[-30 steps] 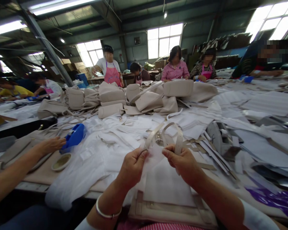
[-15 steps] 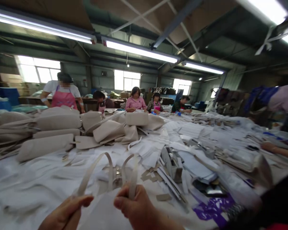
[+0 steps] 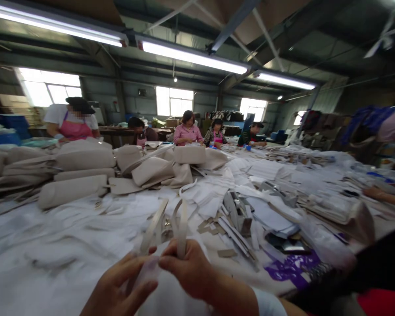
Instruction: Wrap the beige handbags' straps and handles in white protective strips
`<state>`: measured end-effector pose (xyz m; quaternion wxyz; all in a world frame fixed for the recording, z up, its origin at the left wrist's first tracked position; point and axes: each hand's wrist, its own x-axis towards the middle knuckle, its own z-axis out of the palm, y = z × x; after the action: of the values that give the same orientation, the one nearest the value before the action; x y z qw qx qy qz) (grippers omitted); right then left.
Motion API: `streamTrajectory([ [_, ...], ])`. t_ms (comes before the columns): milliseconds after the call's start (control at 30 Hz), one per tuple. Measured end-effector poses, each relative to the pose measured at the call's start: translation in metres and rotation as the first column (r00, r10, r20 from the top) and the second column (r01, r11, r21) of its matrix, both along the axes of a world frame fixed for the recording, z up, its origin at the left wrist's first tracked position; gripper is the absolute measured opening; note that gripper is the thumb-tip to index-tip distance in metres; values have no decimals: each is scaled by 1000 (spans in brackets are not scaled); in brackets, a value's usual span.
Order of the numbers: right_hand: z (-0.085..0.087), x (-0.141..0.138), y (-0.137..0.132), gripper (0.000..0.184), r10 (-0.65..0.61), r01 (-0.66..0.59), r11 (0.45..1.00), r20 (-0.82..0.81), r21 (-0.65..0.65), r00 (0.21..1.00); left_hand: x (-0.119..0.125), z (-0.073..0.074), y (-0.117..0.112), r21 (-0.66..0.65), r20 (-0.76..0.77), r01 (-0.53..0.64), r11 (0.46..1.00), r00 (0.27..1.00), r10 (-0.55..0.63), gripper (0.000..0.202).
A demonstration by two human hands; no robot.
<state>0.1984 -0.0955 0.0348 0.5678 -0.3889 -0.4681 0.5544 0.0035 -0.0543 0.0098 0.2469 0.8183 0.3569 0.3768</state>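
A pair of pale beige straps stands up in loops in front of me, with a shiny metal fitting [image 3: 166, 224] between them. My right hand [image 3: 189, 267] is closed around the right strap [image 3: 183, 228], thumb pressed against it. Behind the fingers of my left hand [image 3: 118, 283] runs the lower end of the left strap [image 3: 154, 227]. Those fingers are curled, with thin white wrapping sheet [image 3: 149, 268] between them and the thumb. More of the sheet hangs below both hands and hides whatever the straps are fixed to.
Beige bags [image 3: 85, 153] are piled at the back left. To the right lie a grey metal dispenser [image 3: 237, 210], card scraps [image 3: 227, 253], paper and purple plastic [image 3: 292, 267]. Several people work across the table; another person's arm [image 3: 385, 197] reaches in at right.
My left hand has moved right and up, close to my right hand, bringing the left strap nearer the right one. White sheet now shows between its fingers. The view has shifted slightly.
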Motion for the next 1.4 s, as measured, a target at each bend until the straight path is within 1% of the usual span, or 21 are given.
streamTrajectory([
  [33, 0, 0, -2, 22, -8, 8, 1000, 20, -11, 1000, 5, 11, -7, -61, -22, -27, 998, 999, 26, 25],
  [100, -1, 3, -3, 28, 1, 1, 999, 69, -34, 998, 15, 27, -16, -145, 18, -19, 989, 1000, 22, 21],
  [133, -2, 7, -3, 31, 6, -2, 999, 77, -53, 997, 18, 31, -18, -179, 44, -13, 984, 999, 21, 20],
  [167, -4, 12, -2, 35, 11, -6, 998, 67, -68, 998, 20, 33, -19, -221, 73, -39, 975, 996, 57, 19],
  [233, -6, 26, 2, 43, 9, -6, 998, 46, -65, 999, 19, 32, -19, -297, 122, -75, 952, 986, 115, 16],
  [300, -6, 41, 5, 47, 0, 2, 1000, 93, -25, 996, 16, 28, -19, -352, 152, -87, 932, 977, 149, 13],
  [367, -1, 53, 6, 49, -14, 19, 999, 151, -36, 988, 15, 25, -21, -395, 172, -76, 916, 973, 155, 11],
  [433, 7, 58, 6, 50, -39, 48, 997, 151, -56, 988, 16, 23, -22, -427, 196, -62, 902, 968, 159, 9],
  [500, 16, 56, 5, 47, -72, 72, 997, 105, 4, 992, 18, 23, -23, -445, 217, -41, 895, 964, 151, 8],
  [567, 22, 50, 5, 40, -93, 84, 989, 69, 119, 993, 19, 23, -23, -454, 225, -12, 891, 966, 127, 8],
  [633, 24, 42, 6, 36, -87, 74, 975, 56, 210, 995, 20, 25, -25, -457, 222, 14, 889, 970, 99, 8],
  [700, 23, 36, 8, 36, -72, 55, 967, 57, 249, 996, 20, 27, -26, -454, 209, 15, 891, 974, 91, 9],
  [833, 19, 31, 11, 36, -37, 20, 968, 65, 252, 997, 21, 31, -29, -452, 164, -18, 892, 981, 102, 10],
  [933, 16, 32, 12, 35, -13, -1, 964, 50, 268, 999, 22, 32, -29, -470, 151, -26, 882, 982, 110, 11],
  [1100, 15, 35, 12, 33, -10, 11, 948, -5, 317, 1000, 23, 31, -27, -564, 115, -43, 825, 985, 129, 13],
  [1167, 14, 36, 14, 32, 11, -14, 946, 12, 325, 1000, 22, 31, -25, -582, 104, -25, 813, 989, 105, 14],
  [1300, 13, 37, 18, 32, 27, -48, 941, 66, 335, 997, 21, 32, -26, -581, 93, 40, 813, 995, 17, 14],
  [1400, 10, 35, 17, 32, 40, -79, 940, 121, 332, 992, 20, 33, -27, -580, 100, 77, 811, 995, -23, 13],
])
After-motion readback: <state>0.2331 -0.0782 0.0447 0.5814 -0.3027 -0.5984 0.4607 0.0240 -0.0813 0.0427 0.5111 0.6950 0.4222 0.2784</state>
